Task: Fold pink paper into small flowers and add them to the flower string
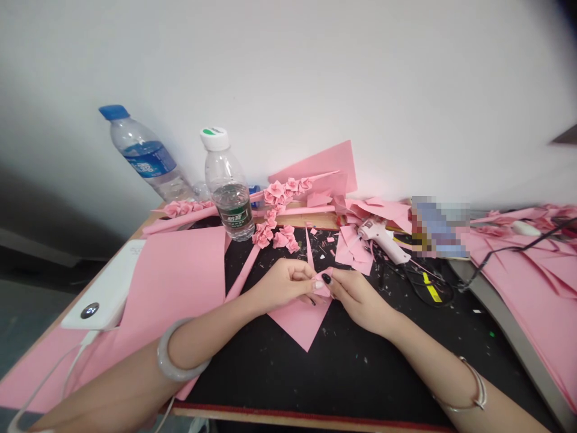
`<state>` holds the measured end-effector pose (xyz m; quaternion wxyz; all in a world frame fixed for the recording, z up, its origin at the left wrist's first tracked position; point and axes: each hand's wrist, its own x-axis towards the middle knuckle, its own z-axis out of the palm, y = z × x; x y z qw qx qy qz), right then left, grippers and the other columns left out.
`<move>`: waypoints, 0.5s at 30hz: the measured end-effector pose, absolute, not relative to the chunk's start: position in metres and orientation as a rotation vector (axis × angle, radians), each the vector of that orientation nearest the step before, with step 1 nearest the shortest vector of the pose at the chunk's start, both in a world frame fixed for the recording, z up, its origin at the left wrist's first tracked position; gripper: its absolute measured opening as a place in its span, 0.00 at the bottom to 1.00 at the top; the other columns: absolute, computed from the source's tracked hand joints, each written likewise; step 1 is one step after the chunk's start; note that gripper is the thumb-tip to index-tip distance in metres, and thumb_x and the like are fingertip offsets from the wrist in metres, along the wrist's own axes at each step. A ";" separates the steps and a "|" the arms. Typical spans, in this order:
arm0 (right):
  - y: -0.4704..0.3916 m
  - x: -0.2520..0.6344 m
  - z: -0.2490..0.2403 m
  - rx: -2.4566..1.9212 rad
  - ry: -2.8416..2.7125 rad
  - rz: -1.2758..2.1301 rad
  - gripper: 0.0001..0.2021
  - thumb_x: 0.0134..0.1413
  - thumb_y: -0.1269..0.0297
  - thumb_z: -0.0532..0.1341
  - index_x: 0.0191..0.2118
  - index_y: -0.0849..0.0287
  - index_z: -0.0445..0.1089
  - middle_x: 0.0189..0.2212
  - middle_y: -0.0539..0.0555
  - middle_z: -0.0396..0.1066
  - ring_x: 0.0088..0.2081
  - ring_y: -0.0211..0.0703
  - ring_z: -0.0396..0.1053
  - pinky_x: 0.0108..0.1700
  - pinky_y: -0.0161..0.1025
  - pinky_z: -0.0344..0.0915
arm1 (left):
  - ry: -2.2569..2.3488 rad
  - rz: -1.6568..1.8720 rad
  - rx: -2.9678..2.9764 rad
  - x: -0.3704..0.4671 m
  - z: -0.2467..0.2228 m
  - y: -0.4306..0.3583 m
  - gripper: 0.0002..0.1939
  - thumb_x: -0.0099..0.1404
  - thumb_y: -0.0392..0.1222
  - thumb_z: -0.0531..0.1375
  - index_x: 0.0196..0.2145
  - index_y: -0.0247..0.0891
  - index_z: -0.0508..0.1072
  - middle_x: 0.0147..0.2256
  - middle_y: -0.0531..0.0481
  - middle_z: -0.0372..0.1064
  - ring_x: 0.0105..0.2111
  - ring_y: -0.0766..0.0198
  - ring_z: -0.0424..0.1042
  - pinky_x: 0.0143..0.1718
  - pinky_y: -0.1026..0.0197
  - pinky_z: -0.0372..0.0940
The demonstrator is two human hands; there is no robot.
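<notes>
Near the middle of the black mat (360,373), my left hand (288,282) pinches a small folded piece of pink paper (322,284) from the left. My right hand (358,297) grips the same piece from the right, thumb and fingers pressed together. Below both hands a larger pink sheet (306,328) lies with one corner toward the front edge. Pink paper flowers (273,234) on a rolled paper stem (243,276) are just behind my left hand. A pink glue gun (383,237) lies behind my right hand.
Two bottles, one blue-capped (148,156) and one white-capped (229,192), stand at the back left. A white power bank (106,288) with a cable rests on pink sheets (175,276) at left. Paper scraps, black cables and pink sheets (518,276) occupy the right.
</notes>
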<state>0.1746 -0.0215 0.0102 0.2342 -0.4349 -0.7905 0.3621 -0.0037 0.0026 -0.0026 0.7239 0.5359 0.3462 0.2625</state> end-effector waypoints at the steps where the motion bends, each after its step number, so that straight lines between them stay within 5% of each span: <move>1: -0.021 0.175 0.011 -1.192 -2.198 0.985 0.14 0.61 0.67 0.44 0.23 0.59 0.51 0.20 0.46 0.54 0.23 0.33 0.52 0.27 0.32 0.51 | 0.769 0.581 1.222 -0.004 -0.004 0.003 0.10 0.53 0.42 0.61 0.28 0.31 0.69 0.25 0.47 0.72 0.27 0.62 0.74 0.29 0.63 0.68; 15: -0.026 0.170 0.007 -1.263 -2.120 0.848 0.13 0.61 0.66 0.44 0.24 0.58 0.49 0.20 0.46 0.52 0.23 0.34 0.51 0.26 0.33 0.51 | 0.733 0.701 1.177 -0.002 0.002 0.003 0.13 0.53 0.44 0.61 0.24 0.30 0.67 0.24 0.46 0.72 0.26 0.62 0.73 0.28 0.62 0.68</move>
